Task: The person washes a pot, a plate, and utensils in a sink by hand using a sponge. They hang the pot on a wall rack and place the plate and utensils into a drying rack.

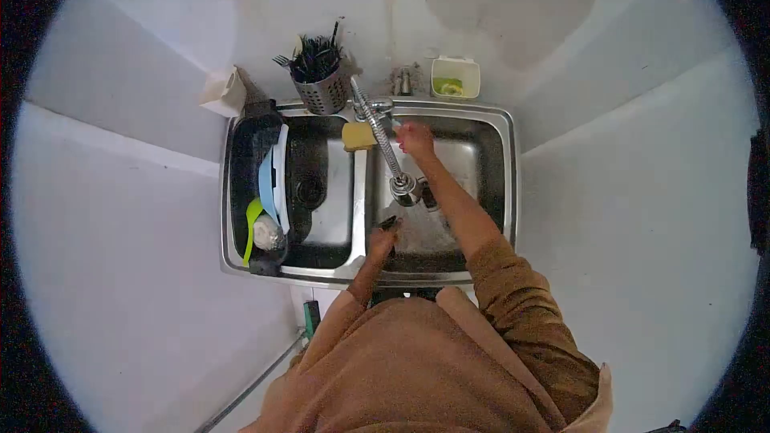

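Note:
My left hand (pixel 383 242) is low in the right basin of the steel sink (pixel 361 192), closed around a small dark object (pixel 388 223) whose kind I cannot make out. Farther back, my right hand (pixel 415 140) has its fingers curled beside the base of the tap (pixel 373 107). Whatever those fingers grip is too small to tell. Between my hands the tap's coiled spring hose (pixel 378 132) comes forward, with its spray head (pixel 405 189) over the right basin. A yellow sponge (pixel 358 136) rests at the back of the divider, left of the hose.
A perforated metal holder (pixel 323 95) full of dark cutlery stands behind the sink. Right of it is a white tub (pixel 455 78) with something green inside. Along the left basin, a dark rack (pixel 265 261) holds a white dish, a blue item and a green utensil (pixel 253 220). Walls enclose both sides.

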A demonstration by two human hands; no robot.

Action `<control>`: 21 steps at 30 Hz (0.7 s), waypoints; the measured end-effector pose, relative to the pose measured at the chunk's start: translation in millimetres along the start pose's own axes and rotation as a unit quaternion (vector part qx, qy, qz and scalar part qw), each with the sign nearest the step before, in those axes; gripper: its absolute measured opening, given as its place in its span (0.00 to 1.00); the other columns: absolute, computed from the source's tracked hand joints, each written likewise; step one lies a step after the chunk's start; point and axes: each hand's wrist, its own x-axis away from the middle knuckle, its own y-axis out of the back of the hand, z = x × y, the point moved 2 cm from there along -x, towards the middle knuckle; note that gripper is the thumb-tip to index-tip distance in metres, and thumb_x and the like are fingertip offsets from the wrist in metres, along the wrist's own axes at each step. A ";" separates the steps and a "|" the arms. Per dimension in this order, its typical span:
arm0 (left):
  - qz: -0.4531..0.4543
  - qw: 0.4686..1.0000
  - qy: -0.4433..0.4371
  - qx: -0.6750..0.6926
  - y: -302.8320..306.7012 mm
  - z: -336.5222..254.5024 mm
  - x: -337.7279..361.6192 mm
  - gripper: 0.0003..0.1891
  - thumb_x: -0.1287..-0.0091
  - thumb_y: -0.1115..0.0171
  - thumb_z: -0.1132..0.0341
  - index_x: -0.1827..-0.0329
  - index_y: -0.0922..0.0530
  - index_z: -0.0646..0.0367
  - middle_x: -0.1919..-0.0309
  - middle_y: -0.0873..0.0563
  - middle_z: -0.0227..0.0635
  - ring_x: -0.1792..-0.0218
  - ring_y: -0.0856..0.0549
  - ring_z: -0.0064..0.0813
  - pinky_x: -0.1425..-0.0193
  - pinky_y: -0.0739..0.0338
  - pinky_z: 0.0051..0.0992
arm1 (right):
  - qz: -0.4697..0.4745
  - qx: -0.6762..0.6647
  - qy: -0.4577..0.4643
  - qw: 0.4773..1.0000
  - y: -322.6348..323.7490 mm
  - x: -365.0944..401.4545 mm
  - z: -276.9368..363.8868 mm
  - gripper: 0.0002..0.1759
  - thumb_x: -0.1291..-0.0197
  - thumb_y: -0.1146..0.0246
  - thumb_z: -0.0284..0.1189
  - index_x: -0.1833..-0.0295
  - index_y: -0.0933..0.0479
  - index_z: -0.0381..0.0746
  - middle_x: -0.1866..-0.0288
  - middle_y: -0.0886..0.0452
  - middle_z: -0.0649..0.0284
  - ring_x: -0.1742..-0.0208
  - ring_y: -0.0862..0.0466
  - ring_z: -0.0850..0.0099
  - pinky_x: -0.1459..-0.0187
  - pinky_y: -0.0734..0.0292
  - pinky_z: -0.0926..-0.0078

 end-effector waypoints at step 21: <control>0.058 0.992 -0.090 0.067 -3.7 -1.7 -3.7 0.18 0.46 0.35 0.53 0.72 0.23 0.61 0.86 0.27 0.29 0.84 0.28 0.21 0.78 0.34 0.24 | 0.053 -0.131 0.034 0.989 22.0 112.8 15.0 0.19 0.41 0.47 0.29 0.48 0.34 0.27 0.47 0.28 0.49 0.45 0.27 0.58 0.41 0.33 0.62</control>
